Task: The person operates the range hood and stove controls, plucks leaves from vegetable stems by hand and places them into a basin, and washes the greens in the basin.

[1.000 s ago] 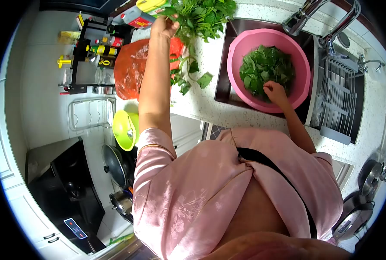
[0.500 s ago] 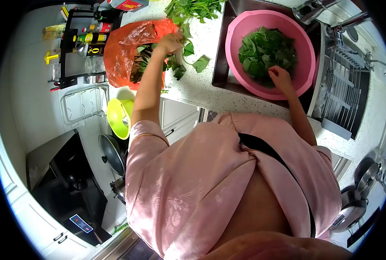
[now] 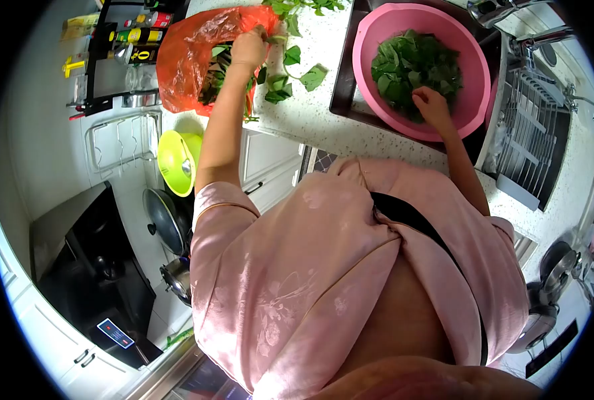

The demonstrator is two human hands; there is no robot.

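Over red bag, left hand, over leaves, right hand, each grip obscured, state uncertain

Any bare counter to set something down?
Yes: the speckled white counter between the loose green leaves, the dark rectangular sink and the front edge. Crowded: left side, with the red plastic bag and left hand; the sink, mostly filled by the round pink basin.

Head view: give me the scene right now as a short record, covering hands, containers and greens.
Left hand: at the red bag's mouth; grip unclear
Right hand: at the basin leaves; grip unclear
Pink basin: in the sink, holding leaves
Loose sprig: on the counter, between bag and sink
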